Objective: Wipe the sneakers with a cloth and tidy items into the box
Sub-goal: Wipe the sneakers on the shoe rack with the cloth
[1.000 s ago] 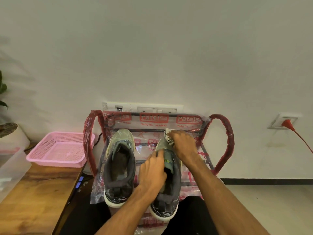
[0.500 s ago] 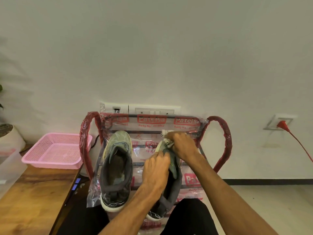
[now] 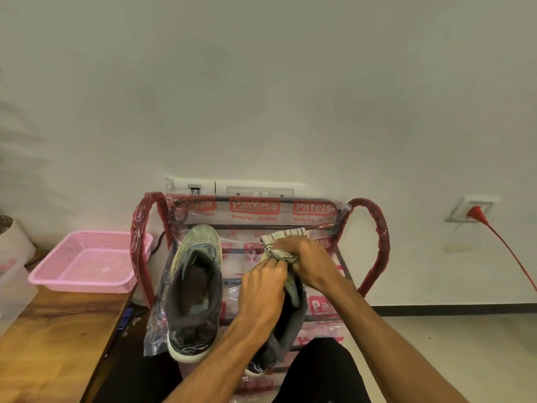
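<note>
Under right fingers [image 3: 290, 248] — cloth [image 3: 286, 235], atop sneaker [image 3: 286, 330]

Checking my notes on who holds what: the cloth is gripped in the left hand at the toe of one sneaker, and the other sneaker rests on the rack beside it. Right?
Not quite. The head view shows the cloth gripped in the right hand; the left hand holds that sneaker. The other sneaker does rest on the rack beside it.
</note>
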The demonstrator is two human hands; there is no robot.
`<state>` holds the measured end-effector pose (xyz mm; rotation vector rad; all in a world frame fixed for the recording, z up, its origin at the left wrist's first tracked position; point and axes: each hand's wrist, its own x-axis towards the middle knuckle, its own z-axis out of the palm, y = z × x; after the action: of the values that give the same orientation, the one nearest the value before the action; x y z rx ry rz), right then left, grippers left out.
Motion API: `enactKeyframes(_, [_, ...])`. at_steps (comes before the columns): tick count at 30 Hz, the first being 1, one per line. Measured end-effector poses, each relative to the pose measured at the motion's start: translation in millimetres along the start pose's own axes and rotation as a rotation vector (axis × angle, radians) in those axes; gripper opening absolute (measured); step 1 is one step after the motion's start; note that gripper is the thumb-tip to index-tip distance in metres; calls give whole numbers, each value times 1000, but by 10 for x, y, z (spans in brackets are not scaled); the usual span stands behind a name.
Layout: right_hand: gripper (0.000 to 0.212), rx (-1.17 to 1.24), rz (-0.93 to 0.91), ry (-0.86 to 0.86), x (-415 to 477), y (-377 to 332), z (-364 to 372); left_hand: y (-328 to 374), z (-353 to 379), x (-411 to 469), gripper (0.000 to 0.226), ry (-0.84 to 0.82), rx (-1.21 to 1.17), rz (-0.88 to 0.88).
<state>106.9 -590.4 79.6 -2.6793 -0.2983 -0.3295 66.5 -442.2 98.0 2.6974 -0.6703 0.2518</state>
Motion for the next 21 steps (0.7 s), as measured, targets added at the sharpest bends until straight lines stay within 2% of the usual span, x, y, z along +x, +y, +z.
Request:
enactKeyframes(2, [40,-55,33,37,-27,84,-58,26,2,-6,35,28,-43,31])
enactKeyframes(6, [42,-179,234,35,31,196,-152,66,43,-29,41,-1,-39,58])
enactKeyframes(10, [43,-7,466,193,87,271,-258,-8,-27,2,41,31,17,75])
enactKeyframes(15, [32,197,575,305,132,192,-271,-84,-49,29,43,25,24,71])
enactKeyframes(18, [34,301,511,221,129,-12,-208,-88,-15,4,42,24,-10,59])
enactKeyframes(21, [47,326,257,142,16,-228,-92,-136,3,7,38,52,-75,14])
